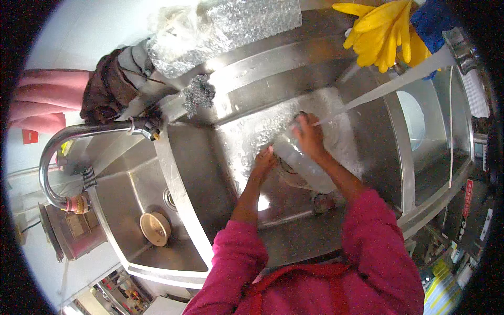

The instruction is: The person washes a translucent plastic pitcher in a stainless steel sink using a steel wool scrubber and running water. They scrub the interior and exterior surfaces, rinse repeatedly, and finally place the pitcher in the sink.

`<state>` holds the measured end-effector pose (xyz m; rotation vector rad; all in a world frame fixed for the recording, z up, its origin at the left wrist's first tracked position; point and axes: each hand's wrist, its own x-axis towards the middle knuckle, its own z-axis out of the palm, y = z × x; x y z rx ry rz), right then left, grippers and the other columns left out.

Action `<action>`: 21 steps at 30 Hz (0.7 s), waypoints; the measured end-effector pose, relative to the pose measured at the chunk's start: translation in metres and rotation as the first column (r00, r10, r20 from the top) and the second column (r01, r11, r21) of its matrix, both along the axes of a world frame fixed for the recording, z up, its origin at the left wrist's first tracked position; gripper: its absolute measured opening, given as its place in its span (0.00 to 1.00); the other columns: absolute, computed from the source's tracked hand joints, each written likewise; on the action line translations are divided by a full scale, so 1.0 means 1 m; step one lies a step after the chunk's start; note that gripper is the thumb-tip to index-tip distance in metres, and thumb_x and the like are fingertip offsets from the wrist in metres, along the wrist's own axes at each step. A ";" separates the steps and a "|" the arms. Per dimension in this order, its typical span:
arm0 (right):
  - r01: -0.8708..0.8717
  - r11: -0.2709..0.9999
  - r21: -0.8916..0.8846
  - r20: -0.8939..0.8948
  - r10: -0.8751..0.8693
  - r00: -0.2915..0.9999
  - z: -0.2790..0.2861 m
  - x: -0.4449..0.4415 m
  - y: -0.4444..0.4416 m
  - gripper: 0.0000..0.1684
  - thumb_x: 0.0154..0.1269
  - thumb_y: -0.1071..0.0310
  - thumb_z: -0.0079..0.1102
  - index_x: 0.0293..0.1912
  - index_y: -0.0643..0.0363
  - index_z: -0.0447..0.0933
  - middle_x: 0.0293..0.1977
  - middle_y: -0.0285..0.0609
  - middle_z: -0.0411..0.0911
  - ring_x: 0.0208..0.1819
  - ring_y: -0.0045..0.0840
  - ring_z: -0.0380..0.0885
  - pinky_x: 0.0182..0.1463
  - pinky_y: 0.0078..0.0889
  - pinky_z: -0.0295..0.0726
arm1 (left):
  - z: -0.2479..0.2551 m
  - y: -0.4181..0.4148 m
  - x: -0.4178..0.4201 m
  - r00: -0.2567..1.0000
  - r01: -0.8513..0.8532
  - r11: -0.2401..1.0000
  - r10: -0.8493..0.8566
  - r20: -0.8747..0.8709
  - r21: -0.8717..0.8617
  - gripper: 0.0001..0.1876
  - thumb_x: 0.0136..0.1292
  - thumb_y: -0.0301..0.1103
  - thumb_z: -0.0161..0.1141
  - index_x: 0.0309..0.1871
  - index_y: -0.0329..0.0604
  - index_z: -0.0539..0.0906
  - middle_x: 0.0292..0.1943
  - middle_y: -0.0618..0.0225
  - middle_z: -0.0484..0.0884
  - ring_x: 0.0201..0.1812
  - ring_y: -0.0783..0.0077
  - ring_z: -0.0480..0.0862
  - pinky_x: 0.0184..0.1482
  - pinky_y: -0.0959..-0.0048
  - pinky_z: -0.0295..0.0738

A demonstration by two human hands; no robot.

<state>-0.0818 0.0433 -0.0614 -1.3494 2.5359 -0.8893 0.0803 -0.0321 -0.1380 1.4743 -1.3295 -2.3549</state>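
Note:
Both my hands are over the large basin of a stainless steel sink (pixel 193 169). My left hand (pixel 266 160) grips the left edge of a clear, wet container (pixel 305 167), probably plastic, which is tilted and blurred. At its upper end, my right hand (pixel 311 136) has its fingers curled around the rim. A small dark patch shows at those fingertips, too blurred to name. A stream of water (pixel 393 87) runs from the faucet (pixel 460 51) at the right and meets the container near my right hand. Splashing water covers the basin floor beneath.
At left, a smaller basin holds a round beige strainer cup (pixel 155 229) beside its drain; a curved chrome faucet (pixel 71 134) arches nearby. A steel wool scrubber (pixel 199 94) sits on the back ledge. Yellow rubber gloves (pixel 380 33) hang at upper right. Bubble wrap (pixel 244 27) lies behind.

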 end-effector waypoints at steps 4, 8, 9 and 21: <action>0.168 0.986 0.012 0.122 -0.168 0.978 -0.021 -0.022 -0.001 0.16 0.44 0.67 0.56 0.36 0.57 0.66 0.35 0.46 0.64 0.40 0.39 0.64 0.40 0.39 0.63 | 0.006 -0.007 -0.001 0.987 0.087 0.996 -0.085 -0.136 0.008 0.21 0.53 0.47 0.53 0.43 0.41 0.72 0.16 0.76 0.65 0.18 0.81 0.65 0.20 0.79 0.63; 0.011 1.000 0.012 0.088 -0.012 0.996 -0.001 0.002 0.000 0.17 0.45 0.66 0.55 0.38 0.58 0.66 0.34 0.48 0.65 0.38 0.42 0.65 0.39 0.40 0.64 | -0.002 0.001 0.006 0.992 0.000 0.982 -0.024 -0.125 -0.190 0.20 0.52 0.49 0.54 0.41 0.42 0.73 0.14 0.79 0.63 0.16 0.84 0.63 0.19 0.82 0.60; -0.147 0.989 0.003 0.054 0.146 0.988 0.025 0.016 -0.001 0.17 0.47 0.65 0.54 0.39 0.60 0.66 0.34 0.49 0.66 0.37 0.42 0.65 0.39 0.40 0.65 | -0.008 0.001 0.013 0.975 0.015 0.931 -0.095 -0.202 -0.365 0.21 0.52 0.49 0.54 0.41 0.42 0.73 0.14 0.79 0.62 0.16 0.84 0.63 0.19 0.82 0.60; 0.137 0.955 -0.262 0.183 -0.090 0.979 -0.054 0.001 0.012 0.18 0.48 0.60 0.54 0.37 0.58 0.66 0.34 0.46 0.67 0.36 0.40 0.65 0.38 0.37 0.63 | 0.008 0.000 0.004 0.980 -0.013 1.000 0.012 -0.197 -0.001 0.22 0.53 0.47 0.53 0.48 0.46 0.71 0.15 0.81 0.62 0.18 0.85 0.63 0.22 0.82 0.61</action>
